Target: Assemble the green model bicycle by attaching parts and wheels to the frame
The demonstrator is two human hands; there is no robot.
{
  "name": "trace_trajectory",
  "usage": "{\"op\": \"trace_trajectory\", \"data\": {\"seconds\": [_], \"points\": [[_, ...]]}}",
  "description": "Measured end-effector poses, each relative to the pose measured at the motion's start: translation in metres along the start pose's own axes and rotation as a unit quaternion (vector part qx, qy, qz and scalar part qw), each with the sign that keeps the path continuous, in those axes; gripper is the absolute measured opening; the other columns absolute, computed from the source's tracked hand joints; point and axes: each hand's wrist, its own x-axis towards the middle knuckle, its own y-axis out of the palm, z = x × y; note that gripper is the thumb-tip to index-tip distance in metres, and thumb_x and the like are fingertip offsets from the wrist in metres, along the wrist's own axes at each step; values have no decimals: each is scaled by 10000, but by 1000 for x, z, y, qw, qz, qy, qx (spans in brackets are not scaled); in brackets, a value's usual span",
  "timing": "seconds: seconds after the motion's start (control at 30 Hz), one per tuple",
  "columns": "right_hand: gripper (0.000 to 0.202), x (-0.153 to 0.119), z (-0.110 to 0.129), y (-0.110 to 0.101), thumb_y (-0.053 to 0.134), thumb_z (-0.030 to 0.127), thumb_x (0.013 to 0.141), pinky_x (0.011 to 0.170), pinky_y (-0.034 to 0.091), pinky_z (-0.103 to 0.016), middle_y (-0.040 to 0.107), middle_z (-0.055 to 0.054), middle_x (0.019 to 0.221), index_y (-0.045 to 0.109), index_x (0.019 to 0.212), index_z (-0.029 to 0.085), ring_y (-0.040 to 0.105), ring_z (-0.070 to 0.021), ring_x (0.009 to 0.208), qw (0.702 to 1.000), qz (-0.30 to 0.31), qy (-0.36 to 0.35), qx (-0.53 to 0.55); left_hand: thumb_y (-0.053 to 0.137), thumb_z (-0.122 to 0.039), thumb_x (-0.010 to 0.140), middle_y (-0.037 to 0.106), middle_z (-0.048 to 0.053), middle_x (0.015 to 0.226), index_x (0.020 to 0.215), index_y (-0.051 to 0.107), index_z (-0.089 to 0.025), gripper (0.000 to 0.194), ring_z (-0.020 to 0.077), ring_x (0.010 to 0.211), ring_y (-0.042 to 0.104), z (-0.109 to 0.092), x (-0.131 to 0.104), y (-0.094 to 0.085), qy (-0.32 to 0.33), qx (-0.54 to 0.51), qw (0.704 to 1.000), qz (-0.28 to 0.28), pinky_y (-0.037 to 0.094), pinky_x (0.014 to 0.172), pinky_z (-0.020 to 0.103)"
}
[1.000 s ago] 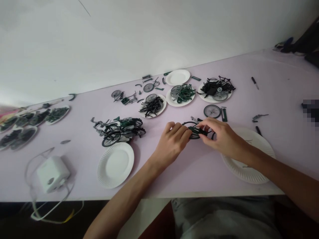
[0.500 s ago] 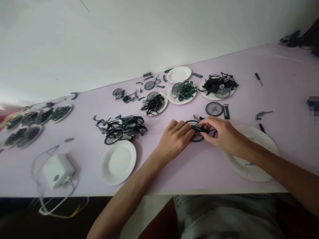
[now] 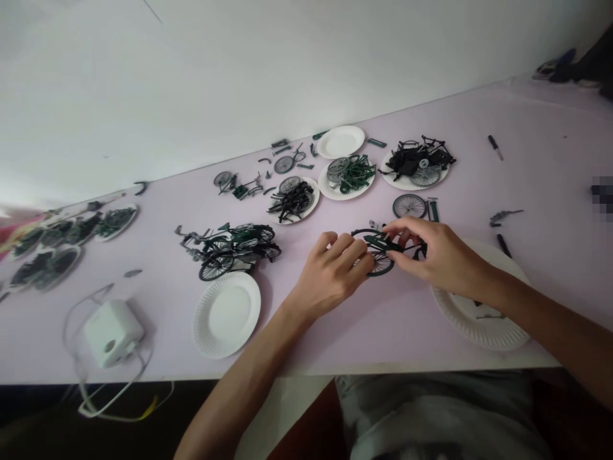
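A small model bicycle point(image 3: 382, 263), dark green and black with a spoked wheel, is held between my two hands just above or on the table; I cannot tell which. My left hand point(image 3: 336, 265) has its fingers curled over the wheel's left side, and its fingertips are partly hidden. From the right, my right hand point(image 3: 424, 246) pinches the green frame part between thumb and fingers. Behind the hands lie a loose spoked wheel point(image 3: 410, 206) and a green pump-like part point(image 3: 433, 209). A white paper plate point(image 3: 483, 332) with thin small parts is under my right forearm.
Assembled model bicycles point(image 3: 234, 246) lie at left behind a bare paper plate point(image 3: 227, 316). Plates of bicycle parts point(image 3: 347, 179) stand toward the wall. A screwdriver point(image 3: 495, 147) lies at right. A white power adapter point(image 3: 113, 332) with cables sits near the front-left edge.
My right fingers have shifted slightly and opened a little around the frame, so more of the model bicycle shows. The whole view has moved slightly. My left hand stays at the wheel.
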Motion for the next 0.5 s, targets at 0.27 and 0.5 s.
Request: {"op": "trace_trajectory", "data": {"seconds": [0.27,0.5], "points": [[233,2,1,-3,679,333,939,834,593,-354,767,-70,1098,710,1144,227,719,-225,942,999,23,23,26,623,-145,995,709,15,860,959,604,-190,60,186,779,577,-3,2,-6,4,45,998,-33,344,746,380],[232,2,3,-7,679,351,927,835,585,-341,760,-49,1089,713,1131,244,705,-211,936,999,30,31,31,660,-156,983,716,27,872,1021,619,-174,59,187,759,565,6,-1,-1,-19,38,998,-51,356,721,365]]}}
